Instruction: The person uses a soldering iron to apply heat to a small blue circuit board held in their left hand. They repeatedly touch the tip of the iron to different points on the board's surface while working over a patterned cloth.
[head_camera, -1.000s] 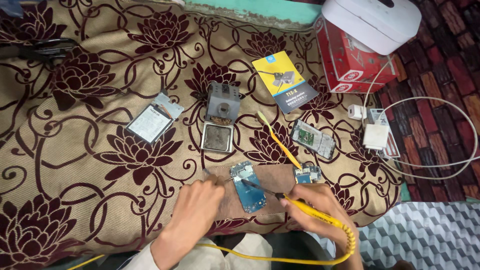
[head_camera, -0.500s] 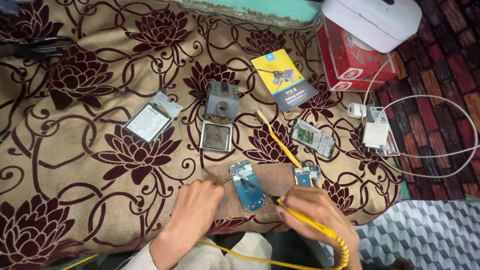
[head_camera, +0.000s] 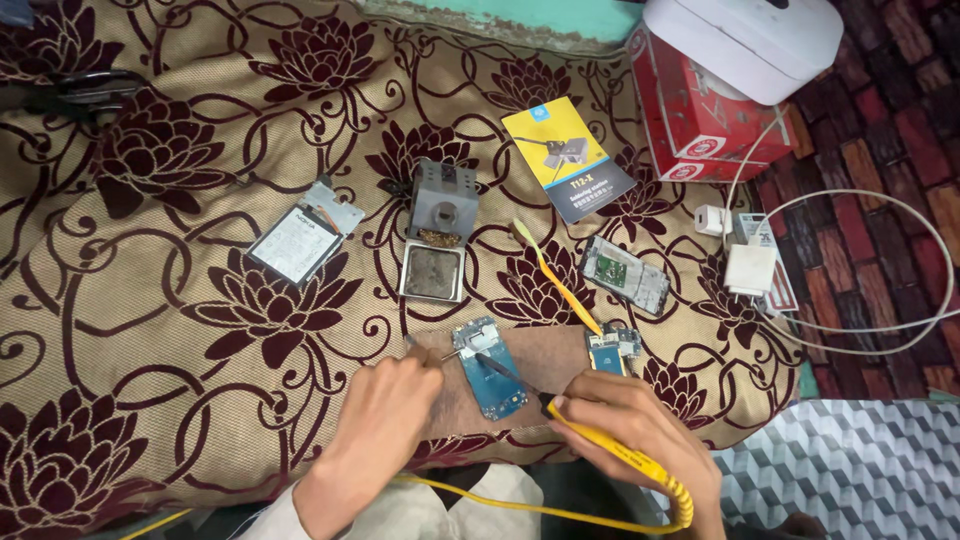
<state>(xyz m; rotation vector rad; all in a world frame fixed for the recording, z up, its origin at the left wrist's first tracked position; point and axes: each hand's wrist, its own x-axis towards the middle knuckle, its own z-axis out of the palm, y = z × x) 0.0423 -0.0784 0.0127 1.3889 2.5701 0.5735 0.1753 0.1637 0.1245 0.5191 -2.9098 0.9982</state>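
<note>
Blue circuit board (head_camera: 489, 368) — flat, under yellow soldering iron (head_camera: 600, 440)

- Between left hand (head_camera: 375, 420) and right hand (head_camera: 630, 430): circuit board (head_camera: 490, 368), on a mat (head_camera: 555, 355);
- Behind the board: soldering stand (head_camera: 437, 235);
- Left of the stand: a screen module (head_camera: 300, 240); right: a booklet (head_camera: 565, 160)

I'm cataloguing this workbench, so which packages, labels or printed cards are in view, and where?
Red carton: top right, white device on top.
Yellow and grey leaflet: upper centre, rectangular, tilted.
White-labelled flat part: left of the grey stand.
No lit screens.
</note>
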